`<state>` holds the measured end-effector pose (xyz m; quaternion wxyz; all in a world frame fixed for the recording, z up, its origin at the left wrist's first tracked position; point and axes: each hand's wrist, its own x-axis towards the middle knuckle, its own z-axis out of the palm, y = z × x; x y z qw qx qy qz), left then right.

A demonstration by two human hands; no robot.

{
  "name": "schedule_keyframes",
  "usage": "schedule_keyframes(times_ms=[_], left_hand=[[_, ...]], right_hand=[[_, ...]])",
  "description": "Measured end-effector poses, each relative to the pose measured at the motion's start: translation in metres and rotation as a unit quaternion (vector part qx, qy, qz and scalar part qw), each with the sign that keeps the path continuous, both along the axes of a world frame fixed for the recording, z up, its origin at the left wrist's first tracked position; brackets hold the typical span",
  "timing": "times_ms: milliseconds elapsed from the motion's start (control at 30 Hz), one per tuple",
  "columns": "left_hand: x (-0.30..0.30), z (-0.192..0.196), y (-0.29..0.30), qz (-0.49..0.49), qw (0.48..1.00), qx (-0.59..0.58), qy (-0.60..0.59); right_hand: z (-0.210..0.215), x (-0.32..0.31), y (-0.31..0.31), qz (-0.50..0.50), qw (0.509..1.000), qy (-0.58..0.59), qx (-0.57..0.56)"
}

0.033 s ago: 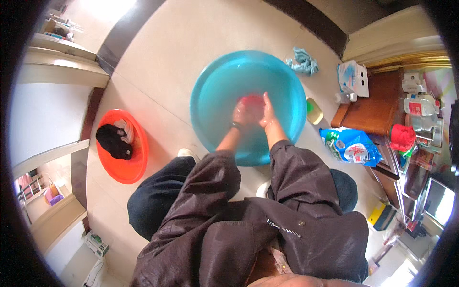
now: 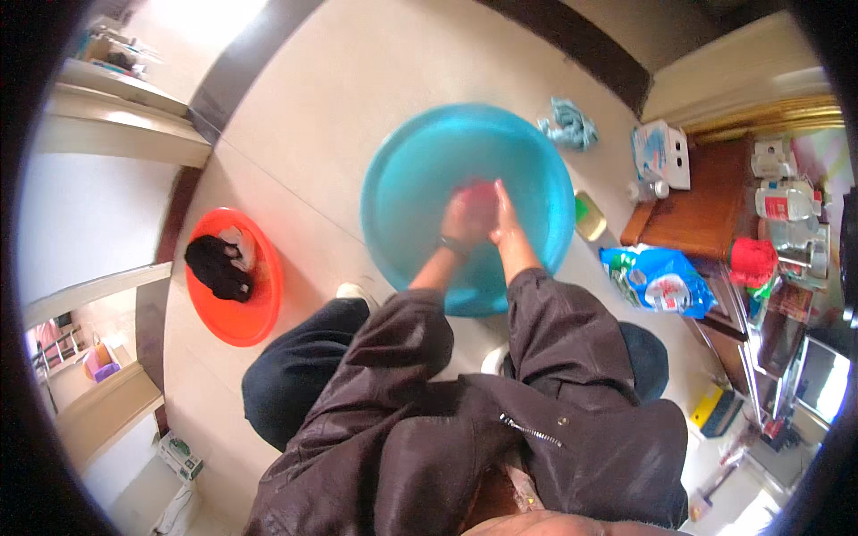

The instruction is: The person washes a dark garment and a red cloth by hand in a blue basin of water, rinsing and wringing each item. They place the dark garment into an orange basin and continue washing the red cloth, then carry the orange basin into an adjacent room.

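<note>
Two hands meet inside a large turquoise basin [image 2: 420, 179] that stands on the pale tiled floor [image 2: 340, 80], right in front of the person's knees. The left hand [image 2: 465, 217] is curled around a red cloth [image 2: 479, 190], and the right hand [image 2: 503, 214] presses against the same cloth from the other side with its fingers stretched along it; both have hold of it, near the middle of the basin. A dark band sits on the left wrist. The person wears a dark brown jacket and dark trousers. Well apart, toward the left edge of the floor, an orange basin [image 2: 255, 313] holds a black garment [image 2: 214, 266] with a bit of white beside it. Beyond the turquoise basin's far rim lies a crumpled blue-grey rag [image 2: 569, 125]. Just beside its right rim sits a small dish with a green soap [image 2: 587, 215], and near that a blue detergent bag [image 2: 657, 281] lies next to a low wooden table [image 2: 702, 214].
</note>
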<state>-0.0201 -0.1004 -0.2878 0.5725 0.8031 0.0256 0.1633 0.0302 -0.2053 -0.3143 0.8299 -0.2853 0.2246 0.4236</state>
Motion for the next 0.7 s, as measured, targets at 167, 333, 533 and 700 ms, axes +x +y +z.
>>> schedule_keyframes(times_ms=[167, 333, 533, 700], left_hand=[[-0.006, 0.062, -0.016, 0.070, 0.997, 0.027, 0.021], [0.002, 0.134, -0.012, 0.045, 0.962, 0.172, 0.209], [0.007, 0.219, -0.001, -0.019, 0.939, 0.200, 0.279], [0.018, 0.252, 0.020, -0.075, 0.871, 0.447, 0.190]], right_hand=[[0.024, 0.003, 0.018, 0.008, 0.968, -0.224, -0.117], [0.108, -0.017, 0.019, 0.017, 0.993, -0.100, -0.063], [0.234, -0.024, 0.023, 0.032, 0.997, -0.065, -0.010], [0.286, -0.007, 0.022, 0.045, 0.994, -0.095, 0.002]])
